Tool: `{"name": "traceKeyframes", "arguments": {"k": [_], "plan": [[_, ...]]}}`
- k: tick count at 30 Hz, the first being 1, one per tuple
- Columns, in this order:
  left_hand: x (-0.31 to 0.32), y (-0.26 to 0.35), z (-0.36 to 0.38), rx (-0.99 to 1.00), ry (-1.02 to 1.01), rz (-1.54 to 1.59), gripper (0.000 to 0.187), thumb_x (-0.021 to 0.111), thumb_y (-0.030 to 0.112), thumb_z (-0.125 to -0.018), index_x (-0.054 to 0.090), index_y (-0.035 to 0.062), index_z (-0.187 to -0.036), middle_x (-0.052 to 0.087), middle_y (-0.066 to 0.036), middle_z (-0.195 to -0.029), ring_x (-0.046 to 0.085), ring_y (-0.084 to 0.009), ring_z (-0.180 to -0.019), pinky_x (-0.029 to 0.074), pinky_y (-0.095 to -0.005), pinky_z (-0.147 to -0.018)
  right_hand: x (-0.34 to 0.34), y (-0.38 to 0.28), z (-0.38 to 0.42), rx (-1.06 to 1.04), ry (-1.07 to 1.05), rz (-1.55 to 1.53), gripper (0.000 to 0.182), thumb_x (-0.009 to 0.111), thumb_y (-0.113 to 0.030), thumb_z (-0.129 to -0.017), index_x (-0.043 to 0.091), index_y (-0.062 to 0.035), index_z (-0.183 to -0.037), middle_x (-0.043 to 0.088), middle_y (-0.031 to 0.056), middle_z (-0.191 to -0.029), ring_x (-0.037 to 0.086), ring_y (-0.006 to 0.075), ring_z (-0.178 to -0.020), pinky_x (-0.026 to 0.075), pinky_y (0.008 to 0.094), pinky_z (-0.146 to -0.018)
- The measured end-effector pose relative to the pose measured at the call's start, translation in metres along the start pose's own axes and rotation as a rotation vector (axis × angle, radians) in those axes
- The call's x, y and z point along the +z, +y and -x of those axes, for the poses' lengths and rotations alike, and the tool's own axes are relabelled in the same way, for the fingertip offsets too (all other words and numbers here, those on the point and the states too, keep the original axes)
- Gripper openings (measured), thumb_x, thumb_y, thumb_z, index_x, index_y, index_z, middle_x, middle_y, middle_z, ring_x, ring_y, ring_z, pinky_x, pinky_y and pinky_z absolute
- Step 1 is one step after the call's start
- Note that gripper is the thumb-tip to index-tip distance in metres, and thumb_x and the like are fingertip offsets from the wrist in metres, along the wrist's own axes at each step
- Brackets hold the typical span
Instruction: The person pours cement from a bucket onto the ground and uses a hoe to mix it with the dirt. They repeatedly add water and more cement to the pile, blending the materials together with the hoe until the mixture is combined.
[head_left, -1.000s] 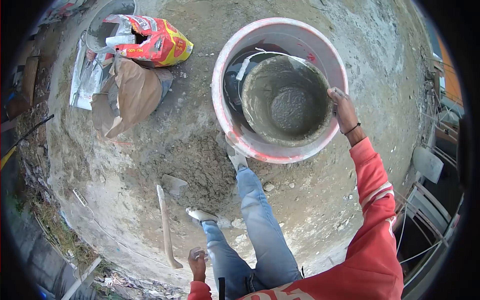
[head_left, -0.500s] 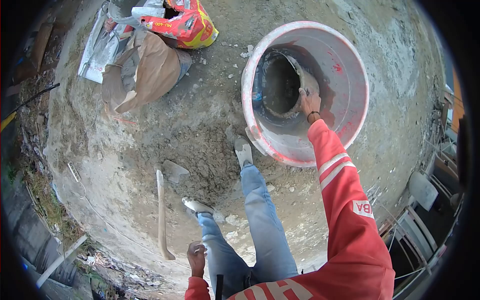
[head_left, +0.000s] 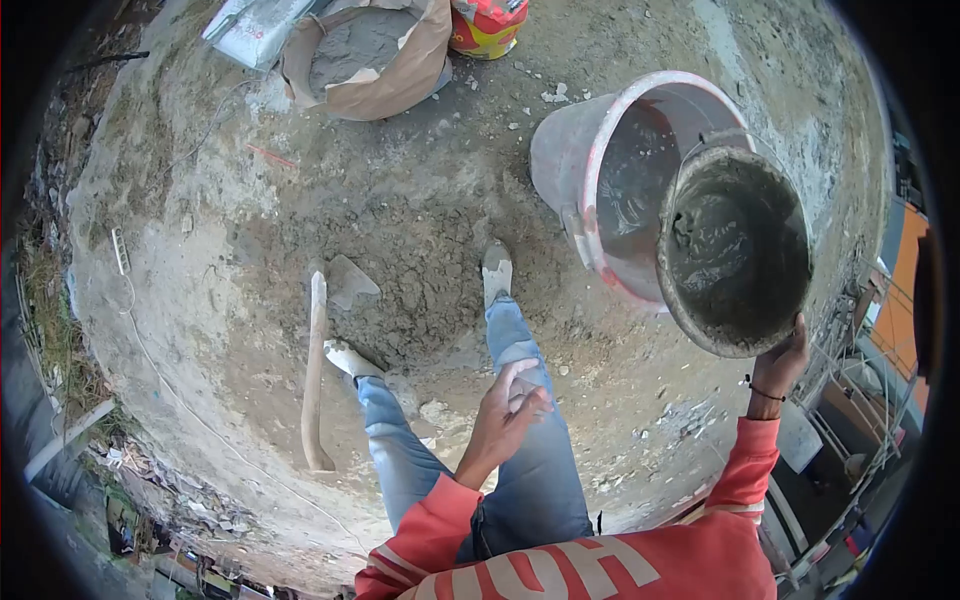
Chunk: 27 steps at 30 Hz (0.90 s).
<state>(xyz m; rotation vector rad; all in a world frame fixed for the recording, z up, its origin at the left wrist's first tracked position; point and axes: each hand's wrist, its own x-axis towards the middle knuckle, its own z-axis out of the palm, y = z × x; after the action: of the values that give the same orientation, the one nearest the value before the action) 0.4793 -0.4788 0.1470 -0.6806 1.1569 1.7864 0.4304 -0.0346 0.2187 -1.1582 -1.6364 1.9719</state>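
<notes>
My right hand (head_left: 782, 362) grips the lower rim of a dark, cement-crusted bucket (head_left: 738, 255) with a wire handle. The bucket's mouth faces me, and its inside looks wet and grey. It overlaps the right rim of a large pale tub (head_left: 565, 150) with red streaks, which holds murky water. My left hand (head_left: 508, 408) is in the air over my right leg, thumb and fingers apart, with nothing in it. To its left, a hoe (head_left: 314, 375) with a wooden handle lies on the ground, its blade against a patch of damp grey mix (head_left: 410, 290).
An open paper sack (head_left: 385, 95) of grey powder stands at the top, beside a red and yellow bag (head_left: 488, 28). A white power strip (head_left: 121, 250) with a cord lies at the left. Metal frames and boards line the right edge.
My right hand has brought the bucket up from inside the tub and over to the right. My left hand has risen toward the middle. The view has shifted.
</notes>
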Motion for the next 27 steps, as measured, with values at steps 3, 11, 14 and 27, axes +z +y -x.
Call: {"name": "traceKeyframes", "arguments": {"k": [3,11,14,27], "plan": [[0.029,0.014,0.02,0.129,-0.056,-0.116,0.069,0.062,0.031,-0.1,0.024,-0.0006,-0.148,0.066,-0.019,-0.099,0.07,-0.0268,-0.086,0.054,-0.0347,-0.072,0.006,-0.038,0.093,0.032,-0.095,-0.016,0.039,0.045,-0.026,-0.106,0.06,0.0008,-0.129,0.065,0.0107,-0.13,0.06,0.0224,-0.12,0.042,0.039,-0.106],[-0.056,-0.032,0.068,0.108,0.311,0.023,0.073,0.05,0.018,-0.101,0.003,-0.0029,-0.152,0.057,-0.03,-0.119,0.07,-0.0374,-0.089,0.056,-0.0436,-0.081,0.117,0.097,0.262,-0.029,-0.008,0.256,0.024,0.051,-0.024,-0.104,0.064,-0.0044,-0.112,0.063,0.001,-0.102,0.055,0.0101,-0.091,0.042,0.0268,-0.082],[-0.12,-0.099,0.022,0.461,0.774,-0.664,0.074,0.052,0.009,-0.096,0.005,-0.0074,-0.151,0.063,-0.034,-0.106,0.067,-0.0461,-0.095,0.051,-0.0494,-0.088,0.165,0.196,0.294,0.062,-0.163,0.438,0.021,0.056,-0.025,-0.101,0.054,-0.0122,-0.084,0.045,-0.0072,-0.075,0.034,0.0028,-0.065,0.027,0.0231,-0.057],[-0.386,-0.323,-0.129,-0.247,0.207,-0.477,0.04,0.052,0.024,-0.088,0.068,-0.004,-0.114,0.067,-0.03,-0.114,0.066,-0.0438,-0.107,0.051,-0.046,-0.087,0.263,0.428,0.42,0.312,-0.451,0.629,0.011,0.059,-0.008,-0.094,0.049,-0.0025,-0.096,0.049,-0.0002,-0.077,0.055,0.0094,-0.066,0.057,0.0274,-0.062]]}}
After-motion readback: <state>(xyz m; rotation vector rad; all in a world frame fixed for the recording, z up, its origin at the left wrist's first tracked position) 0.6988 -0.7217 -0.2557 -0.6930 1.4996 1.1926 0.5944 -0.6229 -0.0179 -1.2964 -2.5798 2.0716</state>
